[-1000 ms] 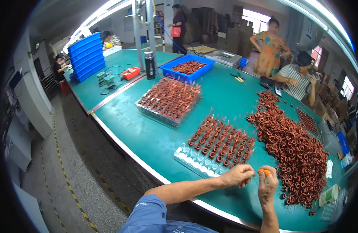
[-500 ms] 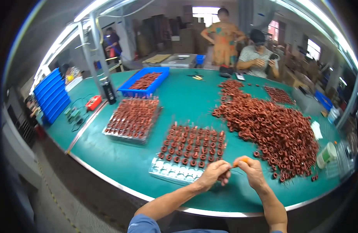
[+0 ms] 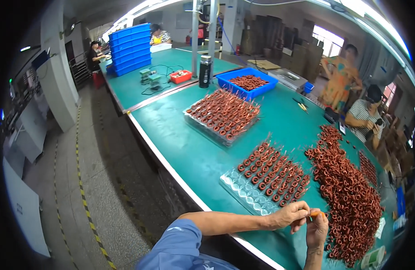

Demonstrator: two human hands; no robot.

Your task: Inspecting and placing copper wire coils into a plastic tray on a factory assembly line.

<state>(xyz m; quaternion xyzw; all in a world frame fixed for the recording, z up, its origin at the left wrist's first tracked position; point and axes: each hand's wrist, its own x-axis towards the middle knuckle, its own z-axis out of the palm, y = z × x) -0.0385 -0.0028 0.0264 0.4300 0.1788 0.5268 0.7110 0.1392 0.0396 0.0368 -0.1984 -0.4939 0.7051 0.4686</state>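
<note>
My left hand is closed in a pinch over the table's near edge; what sits between its fingers is hidden. Right beside it, my right hand grips a small orange object, its kind not clear. The fingertips of both hands nearly meet. Just beyond them stands a clear plastic tray with rows of copper-wound ring coils, wire ends upward; its row of pockets toward my left is bare. To the right spreads a large heap of loose coils.
Another filled coil tray lies farther left. Behind it are a blue bin of coils, a black flask, a red box and stacked blue crates. A white cup stands near right. Two people are across the table.
The view has swung to the left, so the table and trays appear farther right and the aisle shows. My hands stay close together, the right still gripping the orange object.
</note>
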